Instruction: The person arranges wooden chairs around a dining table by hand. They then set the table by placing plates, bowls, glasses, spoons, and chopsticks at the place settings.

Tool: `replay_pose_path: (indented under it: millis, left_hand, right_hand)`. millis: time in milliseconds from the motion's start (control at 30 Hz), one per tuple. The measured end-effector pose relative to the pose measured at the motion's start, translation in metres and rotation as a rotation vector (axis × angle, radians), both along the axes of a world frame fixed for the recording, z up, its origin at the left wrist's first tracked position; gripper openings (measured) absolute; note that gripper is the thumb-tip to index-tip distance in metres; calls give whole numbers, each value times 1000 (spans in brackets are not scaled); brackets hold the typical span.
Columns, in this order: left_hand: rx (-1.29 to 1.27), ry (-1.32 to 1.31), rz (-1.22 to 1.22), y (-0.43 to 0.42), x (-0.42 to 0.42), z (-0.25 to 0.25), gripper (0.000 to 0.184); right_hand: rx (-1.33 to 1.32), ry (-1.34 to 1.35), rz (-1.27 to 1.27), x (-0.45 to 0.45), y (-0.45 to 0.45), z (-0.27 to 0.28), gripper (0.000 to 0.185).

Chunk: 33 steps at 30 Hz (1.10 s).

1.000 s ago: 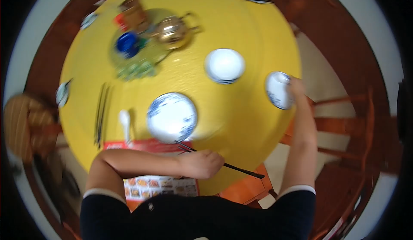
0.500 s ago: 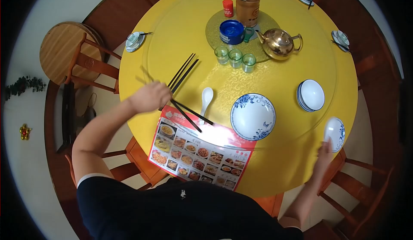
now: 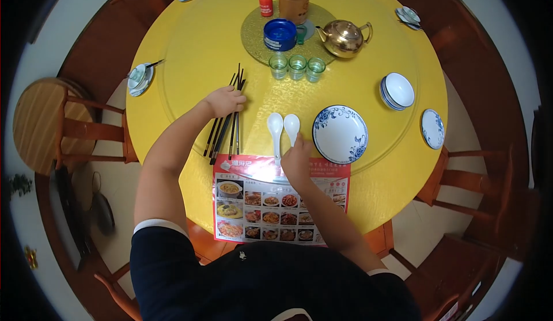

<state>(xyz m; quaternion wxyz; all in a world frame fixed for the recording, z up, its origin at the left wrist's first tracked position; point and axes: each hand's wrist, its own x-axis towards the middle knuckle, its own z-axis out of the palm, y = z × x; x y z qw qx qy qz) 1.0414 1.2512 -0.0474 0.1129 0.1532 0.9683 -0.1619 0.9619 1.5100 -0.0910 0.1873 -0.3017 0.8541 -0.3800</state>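
My left hand [image 3: 226, 101] is closed around black chopsticks [image 3: 223, 132], which lie in a loose bundle on the yellow tabletop. How many of them are in its grip is hidden by the fingers. My right hand [image 3: 296, 161] pinches the handle of a white soup spoon [image 3: 292, 126], its bowl pointing away from me. Parallel to it on the left rests a second white soup spoon [image 3: 275, 126]. Both handles reach over the top edge of a red-bordered picture menu [image 3: 276, 206]. Right of the spoons sits a blue-flowered white plate [image 3: 340, 135].
Stacked bowls [image 3: 397, 90] and a small plate [image 3: 433, 129] stand to the right. Green glasses [image 3: 297, 66], a blue ashtray [image 3: 280, 35], a brass teapot [image 3: 344, 39], a red container [image 3: 265, 4] and a brown canister [image 3: 294, 1] occupy the middle. Wooden chairs [image 3: 92, 129] surround the table.
My right hand came from the small plate at the right to the centre; a second spoon now lies beside the first. My left hand brought its chopsticks alongside the others. The view shifted.
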Motion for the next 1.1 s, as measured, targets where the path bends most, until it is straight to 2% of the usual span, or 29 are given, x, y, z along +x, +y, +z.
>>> replay_pose_path:
  millis: [200,300,333,367,400,467,533,600,633,667,700,733,800,867,933,967,1000,1067,1100]
  left_hand:
    - [3,1,-63,5,1,-5,15]
    - [102,138,-66,4,6,-5,15]
    - [94,139,-47,5,7,-6,18]
    - [89,143,-37,6,8,-9,20]
    - [106,151,0,5,11,-14,24]
    - [198,205,183,23,11,-6,32]
    - [358,409,406,56,10,-1,32]
    - [579,513,632,95,14,3,28]
    - [629,545,701,112,17,-2,27]
    - [686,529,766,132,20,2,26]
    - [717,562,791,145,27,-8,26]
    - [722,564,797,161,30,-11,26]
    - [813,675,895,198,32,-14,25]
    - [872,721,1014,227,39,-28,23]
    - [913,775,1148,254,51,-50,21]
    - [1012,801,1219,266,59,-67,19]
    - [1114,826,1283,277,60,-71,17]
    - [1102,764,1372,292,69,-72,17]
    - [1176,771,1427,296,76,-84,18]
  right_hand:
    - [208,95,-10,6,-5,7,45]
    - [230,164,11,6,-3,-8,36]
    - [172,286,-18,8,-4,-24,28]
    - [168,349,53,4,1,-20,30]
    - [134,412,50,3,4,-27,31]
    - [6,357,10,-4,22,-4,32]
    - [-61,87,154,-28,53,12,26]
    - [-215,-182,20,-69,102,61,19]
    - [-299,149,0,-107,126,25,16]
    - [-226,-38,-358,-134,143,54,18]
    - [-257,-199,-453,-192,176,17,21]
    - [-354,-251,-608,-237,199,18,23]
    - [-365,-320,-820,-322,245,-24,24]
    - [-272,-354,-947,-379,275,-57,24]
    - [-623,-565,-915,-410,288,-73,23]
    - [-735,-590,-1026,-417,281,-74,22]
    - [-737,-612,-1051,-419,278,-69,22]
    - [-762,-584,-1114,-423,275,-73,17]
    - [-752,-602,-1102,-423,278,-73,17]
